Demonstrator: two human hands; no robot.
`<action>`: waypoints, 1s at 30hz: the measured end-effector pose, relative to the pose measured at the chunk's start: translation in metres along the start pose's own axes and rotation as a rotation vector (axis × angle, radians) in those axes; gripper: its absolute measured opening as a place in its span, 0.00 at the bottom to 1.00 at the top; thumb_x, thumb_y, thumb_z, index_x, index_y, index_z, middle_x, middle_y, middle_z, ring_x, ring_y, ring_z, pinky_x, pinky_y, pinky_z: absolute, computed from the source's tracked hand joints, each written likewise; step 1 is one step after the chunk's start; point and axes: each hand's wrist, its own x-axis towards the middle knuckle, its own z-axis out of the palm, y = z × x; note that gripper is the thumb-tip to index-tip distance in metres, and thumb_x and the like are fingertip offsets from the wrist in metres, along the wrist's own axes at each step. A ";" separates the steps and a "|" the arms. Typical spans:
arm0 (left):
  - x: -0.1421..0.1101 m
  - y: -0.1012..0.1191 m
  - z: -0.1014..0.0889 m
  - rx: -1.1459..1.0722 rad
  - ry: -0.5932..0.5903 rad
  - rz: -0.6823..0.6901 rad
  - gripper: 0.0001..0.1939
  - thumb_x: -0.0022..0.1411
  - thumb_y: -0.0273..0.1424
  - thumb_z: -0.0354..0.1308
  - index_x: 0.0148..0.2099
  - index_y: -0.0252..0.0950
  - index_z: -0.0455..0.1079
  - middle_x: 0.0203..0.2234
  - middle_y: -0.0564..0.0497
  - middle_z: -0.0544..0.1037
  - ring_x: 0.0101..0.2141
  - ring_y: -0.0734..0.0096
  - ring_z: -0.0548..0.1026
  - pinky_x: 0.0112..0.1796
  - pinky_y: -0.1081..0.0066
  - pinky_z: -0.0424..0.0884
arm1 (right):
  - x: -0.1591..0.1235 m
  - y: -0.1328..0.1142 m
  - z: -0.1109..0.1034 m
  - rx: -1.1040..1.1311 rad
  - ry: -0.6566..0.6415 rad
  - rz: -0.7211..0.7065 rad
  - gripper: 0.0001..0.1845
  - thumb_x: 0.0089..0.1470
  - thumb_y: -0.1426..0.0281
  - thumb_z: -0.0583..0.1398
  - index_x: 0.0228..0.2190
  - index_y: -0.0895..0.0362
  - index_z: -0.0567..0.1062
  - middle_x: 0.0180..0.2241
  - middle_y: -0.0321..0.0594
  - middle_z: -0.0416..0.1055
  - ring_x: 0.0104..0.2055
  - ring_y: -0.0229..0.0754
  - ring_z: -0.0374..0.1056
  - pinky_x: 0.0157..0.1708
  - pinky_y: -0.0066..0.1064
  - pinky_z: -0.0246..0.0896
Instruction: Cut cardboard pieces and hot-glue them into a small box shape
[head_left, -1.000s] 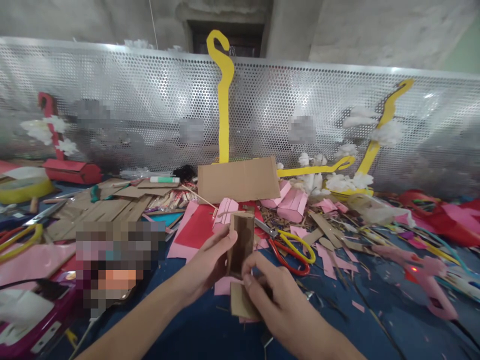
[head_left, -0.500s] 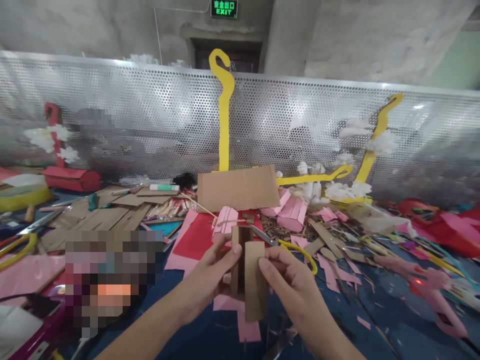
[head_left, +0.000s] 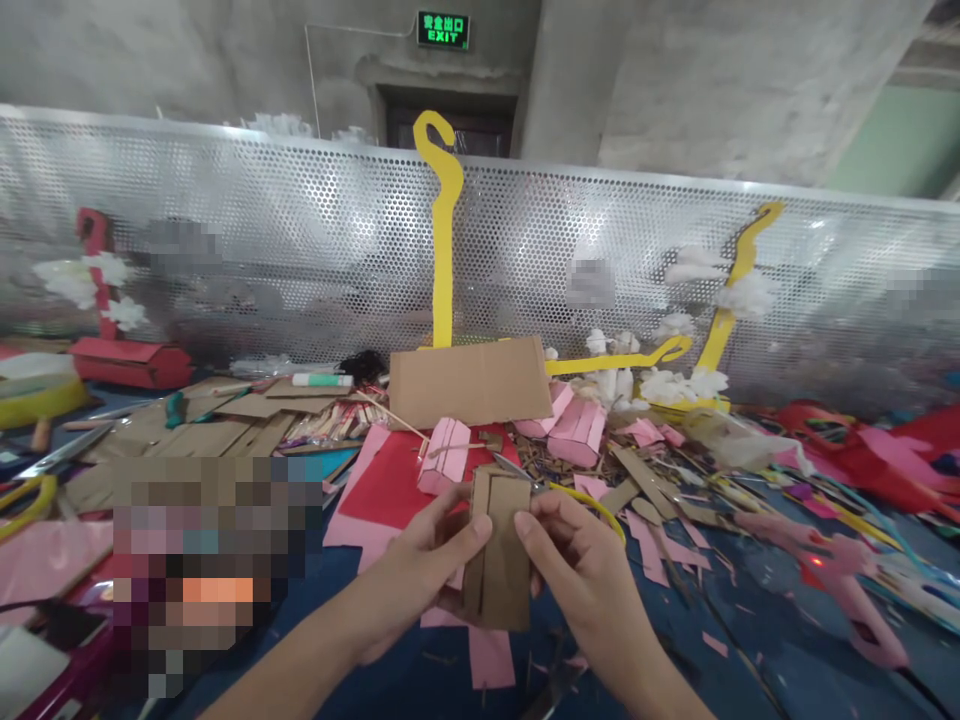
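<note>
A small folded brown cardboard piece (head_left: 496, 550) is held upright above the blue bench (head_left: 750, 640), approx. centre-front. The left hand (head_left: 420, 570) is closed on its left edge, thumb across the front; the right hand (head_left: 581, 560) is pinched on its right edge w/ thumb & fingertips. Folds are already made, so shaping looks partly done; no pink covering is seen on it yet, unlike the pink paper-wrapped blocks (head_left: 577, 425) nearby. Yellow-handled scissors (head_left: 570, 490) lie just behind the right hand. Pink paper scraps (head_left: 491, 655) are spread underneath.
</note>
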 end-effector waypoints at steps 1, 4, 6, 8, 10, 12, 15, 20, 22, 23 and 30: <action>0.000 -0.001 -0.001 -0.004 -0.002 -0.002 0.30 0.64 0.46 0.64 0.65 0.48 0.62 0.50 0.44 0.75 0.34 0.69 0.76 0.35 0.63 0.79 | 0.000 0.000 0.000 -0.004 -0.002 -0.004 0.18 0.62 0.53 0.62 0.31 0.54 0.71 0.22 0.31 0.64 0.21 0.34 0.62 0.21 0.26 0.62; 0.002 -0.003 -0.002 -0.003 0.008 -0.013 0.29 0.64 0.46 0.64 0.64 0.47 0.64 0.39 0.49 0.74 0.28 0.73 0.72 0.34 0.63 0.79 | -0.002 0.000 -0.001 -0.009 0.007 -0.018 0.18 0.62 0.53 0.62 0.31 0.54 0.71 0.22 0.32 0.66 0.22 0.35 0.61 0.22 0.26 0.60; 0.003 -0.003 -0.003 -0.005 0.030 -0.026 0.29 0.64 0.46 0.63 0.64 0.47 0.64 0.32 0.53 0.71 0.25 0.76 0.67 0.32 0.64 0.79 | -0.002 -0.001 -0.002 -0.020 0.019 -0.035 0.18 0.62 0.54 0.61 0.31 0.55 0.71 0.23 0.32 0.66 0.23 0.35 0.60 0.22 0.26 0.59; 0.003 -0.004 -0.003 -0.017 0.041 -0.034 0.30 0.65 0.47 0.63 0.65 0.46 0.63 0.28 0.56 0.68 0.23 0.78 0.64 0.33 0.64 0.79 | -0.002 -0.001 -0.002 -0.029 0.028 -0.042 0.17 0.63 0.54 0.61 0.31 0.55 0.71 0.23 0.32 0.65 0.24 0.35 0.60 0.23 0.25 0.59; 0.002 -0.004 -0.003 -0.027 0.032 -0.038 0.31 0.65 0.47 0.63 0.66 0.46 0.63 0.26 0.58 0.66 0.22 0.79 0.63 0.33 0.64 0.79 | -0.002 0.000 -0.002 -0.030 0.026 -0.044 0.17 0.63 0.54 0.60 0.32 0.55 0.71 0.23 0.32 0.66 0.24 0.34 0.60 0.23 0.25 0.59; 0.002 -0.004 -0.002 -0.028 0.019 -0.036 0.31 0.66 0.47 0.62 0.67 0.45 0.61 0.27 0.57 0.68 0.23 0.78 0.66 0.33 0.64 0.79 | -0.001 0.001 -0.003 -0.033 0.027 -0.046 0.17 0.63 0.54 0.60 0.33 0.55 0.71 0.23 0.32 0.66 0.23 0.35 0.61 0.22 0.25 0.60; 0.001 -0.002 -0.001 -0.017 0.011 -0.034 0.33 0.65 0.47 0.62 0.67 0.44 0.59 0.35 0.49 0.75 0.29 0.71 0.75 0.35 0.61 0.80 | -0.001 0.002 -0.004 -0.056 0.024 -0.044 0.16 0.64 0.55 0.60 0.34 0.55 0.72 0.22 0.31 0.66 0.21 0.33 0.62 0.21 0.24 0.60; 0.000 -0.001 -0.001 -0.007 0.006 -0.022 0.33 0.65 0.47 0.63 0.66 0.42 0.59 0.54 0.37 0.74 0.43 0.51 0.80 0.42 0.48 0.80 | 0.001 0.003 -0.005 -0.085 0.039 -0.050 0.15 0.64 0.56 0.60 0.34 0.55 0.71 0.20 0.29 0.65 0.18 0.32 0.62 0.19 0.24 0.58; -0.001 0.000 -0.002 0.001 -0.018 -0.014 0.32 0.65 0.46 0.63 0.66 0.42 0.59 0.57 0.36 0.72 0.46 0.48 0.80 0.43 0.47 0.80 | 0.001 0.003 -0.005 -0.080 0.035 -0.045 0.15 0.64 0.56 0.61 0.34 0.55 0.71 0.21 0.29 0.65 0.18 0.32 0.61 0.19 0.24 0.57; -0.001 0.001 -0.003 0.003 -0.040 -0.011 0.32 0.65 0.45 0.63 0.66 0.42 0.59 0.58 0.36 0.71 0.48 0.47 0.79 0.44 0.47 0.79 | 0.002 0.003 -0.005 -0.077 0.033 -0.043 0.15 0.64 0.56 0.61 0.34 0.55 0.71 0.21 0.29 0.66 0.18 0.32 0.61 0.19 0.24 0.57; -0.001 0.007 -0.007 0.033 -0.164 0.014 0.33 0.66 0.41 0.64 0.68 0.42 0.57 0.61 0.35 0.69 0.53 0.47 0.77 0.47 0.48 0.79 | 0.005 0.005 -0.006 -0.028 -0.019 -0.026 0.14 0.62 0.56 0.62 0.34 0.55 0.72 0.23 0.32 0.68 0.21 0.34 0.61 0.21 0.25 0.59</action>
